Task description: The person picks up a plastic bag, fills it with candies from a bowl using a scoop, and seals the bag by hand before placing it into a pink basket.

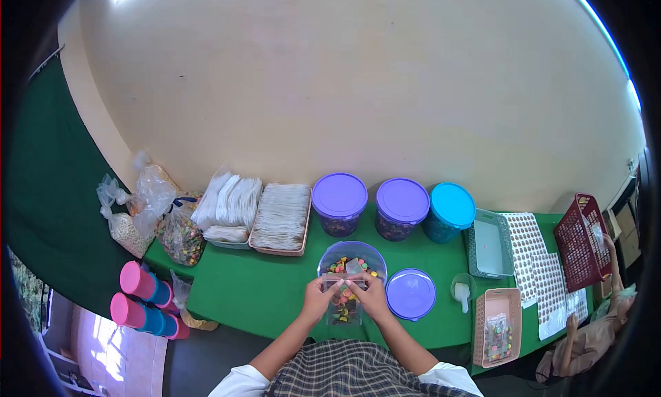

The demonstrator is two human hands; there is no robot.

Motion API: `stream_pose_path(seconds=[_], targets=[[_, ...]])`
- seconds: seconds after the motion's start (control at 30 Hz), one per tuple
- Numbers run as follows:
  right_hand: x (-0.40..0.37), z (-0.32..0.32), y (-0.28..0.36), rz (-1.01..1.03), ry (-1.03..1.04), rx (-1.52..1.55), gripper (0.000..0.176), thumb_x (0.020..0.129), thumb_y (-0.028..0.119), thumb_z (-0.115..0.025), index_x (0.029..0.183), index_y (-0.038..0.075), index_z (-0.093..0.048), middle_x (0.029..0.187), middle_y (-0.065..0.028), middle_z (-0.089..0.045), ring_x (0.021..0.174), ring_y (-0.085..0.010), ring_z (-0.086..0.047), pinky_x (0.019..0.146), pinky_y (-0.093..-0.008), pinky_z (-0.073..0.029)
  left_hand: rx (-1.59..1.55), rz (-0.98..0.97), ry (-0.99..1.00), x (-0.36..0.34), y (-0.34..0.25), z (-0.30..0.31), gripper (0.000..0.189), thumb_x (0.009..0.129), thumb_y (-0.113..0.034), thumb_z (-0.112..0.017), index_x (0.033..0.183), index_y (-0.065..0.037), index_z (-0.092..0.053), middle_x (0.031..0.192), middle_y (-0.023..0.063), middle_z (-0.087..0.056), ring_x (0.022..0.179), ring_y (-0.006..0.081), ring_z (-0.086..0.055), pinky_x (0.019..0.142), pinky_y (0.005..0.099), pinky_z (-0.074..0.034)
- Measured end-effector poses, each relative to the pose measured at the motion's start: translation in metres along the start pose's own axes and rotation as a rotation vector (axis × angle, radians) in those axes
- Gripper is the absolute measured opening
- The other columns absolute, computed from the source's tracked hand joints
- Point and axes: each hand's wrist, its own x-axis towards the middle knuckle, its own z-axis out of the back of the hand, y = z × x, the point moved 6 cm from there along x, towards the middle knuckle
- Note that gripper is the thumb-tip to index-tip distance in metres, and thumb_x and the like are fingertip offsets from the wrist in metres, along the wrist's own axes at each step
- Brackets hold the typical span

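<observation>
Your left hand (318, 299) and right hand (372, 297) both pinch the top edge of a small clear bag (344, 309) of colourful pieces, fingers closed on it. The bag hangs at the near edge of the green table (261, 287), touching or just in front of the open clear tub (329, 258), which holds more of the same pieces. A loose purple lid (410, 294) lies just right of your right hand, 2 purple-lidded tubs (339, 203) and 1 teal-lidded tub (451, 211) stand behind, and a pink basket (478, 328) sits further right.
</observation>
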Motion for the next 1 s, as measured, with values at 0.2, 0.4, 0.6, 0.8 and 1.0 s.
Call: stream_pose_path(seconds=[0.2, 0.4, 0.6, 0.8, 1.0], targets=[[-0.001, -0.001, -0.008, 0.042, -0.074, -0.004, 0.019, 0.082, 0.017, -0.069, 0.088, -0.001, -0.068, 0.081, -0.0076, -0.068, 0.078, -0.0137, -0.063, 0.073, -0.0282, -0.048, -0.032, -0.018, -0.003, -0.004, -0.008, -0.006, 0.016, 0.088, -0.017, -0.065, 0.096, -0.003, -0.064, 0.076, 0.0049, -0.067, 0.058, 0.0111, -0.064, 0.049, 0.022, -0.049], [-0.005, -0.002, 0.006, 0.082, -0.115, 0.008, 0.017, 0.083, 0.013, -0.068, 0.091, -0.001, -0.066, 0.079, -0.0054, -0.067, 0.07, -0.0104, -0.063, 0.067, -0.0246, -0.049, -0.041, -0.022, -0.047, -0.004, -0.011, -0.007, 0.015, 0.087, -0.016, -0.065, 0.096, -0.004, -0.064, 0.077, 0.004, -0.067, 0.057, 0.0096, -0.063, 0.046, 0.02, -0.047], [-0.002, -0.006, -0.004, -0.061, -0.006, 0.206, 0.016, 0.083, 0.013, -0.069, 0.09, -0.001, -0.065, 0.076, -0.0038, -0.065, 0.068, -0.0072, -0.059, 0.064, -0.0221, -0.046, 0.006, -0.011, -0.019, -0.002, -0.009, -0.006, 0.016, 0.088, -0.017, -0.065, 0.096, -0.004, -0.064, 0.077, 0.003, -0.066, 0.058, 0.0082, -0.061, 0.047, 0.0204, -0.047], [0.004, -0.002, -0.013, 0.006, -0.103, 0.037, 0.017, 0.082, 0.012, -0.069, 0.091, -0.002, -0.067, 0.076, -0.0045, -0.065, 0.068, -0.0074, -0.059, 0.062, -0.0221, -0.046, 0.127, -0.072, -0.117, 0.002, -0.003, 0.003, 0.018, 0.09, -0.016, -0.061, 0.099, -0.001, -0.064, 0.079, 0.0034, -0.066, 0.061, 0.0074, -0.061, 0.049, 0.0207, -0.047], [0.007, 0.011, -0.02, 0.019, -0.17, -0.081, 0.016, 0.083, 0.012, -0.068, 0.091, -0.002, -0.068, 0.077, -0.0045, -0.066, 0.069, -0.0083, -0.059, 0.061, -0.0231, -0.046, 0.119, -0.092, -0.121, 0.005, -0.004, 0.006, 0.025, 0.095, -0.02, -0.054, 0.099, 0.002, -0.064, 0.084, 0.0047, -0.066, 0.067, 0.0093, -0.061, 0.056, 0.0226, -0.05]])
